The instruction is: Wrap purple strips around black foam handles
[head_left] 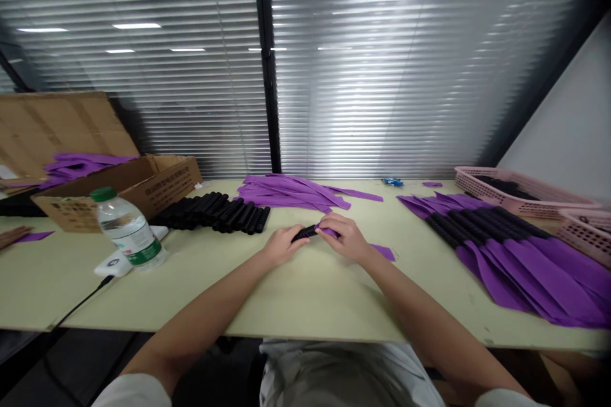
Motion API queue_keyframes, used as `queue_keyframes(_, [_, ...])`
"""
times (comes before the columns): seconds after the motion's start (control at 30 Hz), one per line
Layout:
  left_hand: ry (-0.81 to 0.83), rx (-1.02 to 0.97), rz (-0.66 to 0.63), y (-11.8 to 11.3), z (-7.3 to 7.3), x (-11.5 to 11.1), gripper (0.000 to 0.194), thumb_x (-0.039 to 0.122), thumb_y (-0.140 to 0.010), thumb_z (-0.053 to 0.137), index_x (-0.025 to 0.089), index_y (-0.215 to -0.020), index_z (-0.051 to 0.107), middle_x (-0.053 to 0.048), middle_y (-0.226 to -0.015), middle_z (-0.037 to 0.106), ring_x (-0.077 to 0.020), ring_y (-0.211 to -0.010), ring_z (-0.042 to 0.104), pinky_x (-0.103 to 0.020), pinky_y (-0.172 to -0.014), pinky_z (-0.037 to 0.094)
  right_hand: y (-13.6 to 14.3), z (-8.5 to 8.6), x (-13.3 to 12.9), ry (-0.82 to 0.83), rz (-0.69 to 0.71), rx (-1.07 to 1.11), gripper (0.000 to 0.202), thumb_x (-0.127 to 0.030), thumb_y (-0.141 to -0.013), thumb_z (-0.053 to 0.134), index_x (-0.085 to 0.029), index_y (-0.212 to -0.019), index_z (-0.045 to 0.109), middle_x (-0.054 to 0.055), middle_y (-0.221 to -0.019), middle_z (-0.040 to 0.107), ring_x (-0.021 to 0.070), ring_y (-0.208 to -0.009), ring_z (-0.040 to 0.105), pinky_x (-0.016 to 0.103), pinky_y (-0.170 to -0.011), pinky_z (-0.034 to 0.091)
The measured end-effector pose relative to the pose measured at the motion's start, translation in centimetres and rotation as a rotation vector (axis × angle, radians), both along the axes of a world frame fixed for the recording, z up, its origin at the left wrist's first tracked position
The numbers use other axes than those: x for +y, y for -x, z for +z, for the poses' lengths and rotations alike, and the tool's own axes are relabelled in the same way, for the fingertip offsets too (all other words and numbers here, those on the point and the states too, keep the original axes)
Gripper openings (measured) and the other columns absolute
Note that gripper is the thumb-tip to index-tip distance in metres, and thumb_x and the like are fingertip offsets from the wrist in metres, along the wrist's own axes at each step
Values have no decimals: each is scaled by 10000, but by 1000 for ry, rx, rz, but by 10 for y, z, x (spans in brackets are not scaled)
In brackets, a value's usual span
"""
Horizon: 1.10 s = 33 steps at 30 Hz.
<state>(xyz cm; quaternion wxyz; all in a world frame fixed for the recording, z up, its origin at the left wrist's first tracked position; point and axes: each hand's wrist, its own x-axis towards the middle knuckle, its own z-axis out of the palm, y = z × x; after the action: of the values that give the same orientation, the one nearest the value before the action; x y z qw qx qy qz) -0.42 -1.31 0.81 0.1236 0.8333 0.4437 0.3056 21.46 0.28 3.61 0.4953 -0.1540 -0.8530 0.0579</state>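
At the middle of a pale table [315, 308], the left hand [281, 247] is clasping a black tube [304, 233], while right-hand [346, 239] fingers are pinching a purple strip [330, 232] at its two-o'clock end. Loose strips [291, 192] are lying at eleven o'clock.

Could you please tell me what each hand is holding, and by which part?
The left hand holds a black tube by its left end; the right hand pinches a purple strip at the tube's other end.
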Motion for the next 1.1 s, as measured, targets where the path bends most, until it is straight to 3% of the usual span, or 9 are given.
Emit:
queue_keyframes(0.43, [-19,4,4,-1,2,3,354,517,-923,439,197,-978,582,-16,-757,621,-193,-703,585,-262,-651,409,5,-4,-1,33,37,123,54,-221,-897,595,-217,-929,638,66,-831,635,194,-772,610,347,-692,511])
queue_keyframes(0.77, [-24,-24,-28,1,-2,3,387,523,-931,418,187,-1026,585,-35,-803,639,-194,-730,599,-269,-689,428,6,-1,-3,46,46,74,83,-245,-913,574,-215,-927,649,66,-831,628,191,-766,598,343,-689,502])
queue_keyframes(1.1, [-11,61,5,-1,4,-2,371,509,-936,413,193,-1048,572,-44,-839,658,-216,-775,629,-279,-701,441,5,-1,-4,50,41,2,149,-275,-946,531,-199,-906,653,65,-836,602,174,-753,571,323,-680,482])
